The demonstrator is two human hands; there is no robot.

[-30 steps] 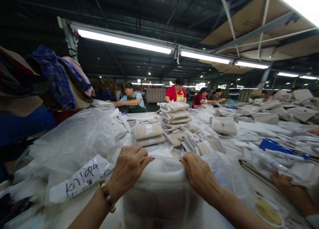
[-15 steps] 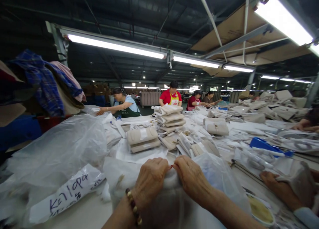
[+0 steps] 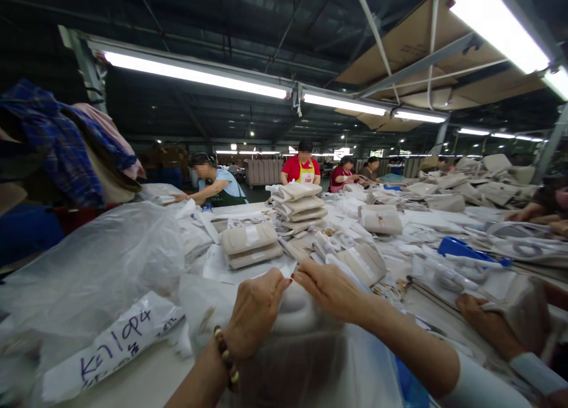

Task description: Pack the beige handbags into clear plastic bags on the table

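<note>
At the lower middle, a beige bag (image 3: 306,366) stands inside clear plastic wrapping. My left hand (image 3: 260,304), with a beaded bracelet at the wrist, pinches the top edge of the plastic. Beside it, my right hand (image 3: 326,289) has its fingers closed on the same edge, its fingertips nearly meeting the left ones. Just beyond the hands lie folded beige pieces (image 3: 251,242) in a small pile, with a taller stack (image 3: 297,204) behind them.
A large plastic bag (image 3: 106,266) and a handwritten white label (image 3: 115,349) lie at left. A blue tool (image 3: 470,251) is at right. A co-worker's hand (image 3: 483,322) holds a beige bag nearby. Several people work across the table.
Both hands have moved slightly left and up, the right one more. More of the right forearm and its pale sleeve shows, and a blue object has appeared below it.
</note>
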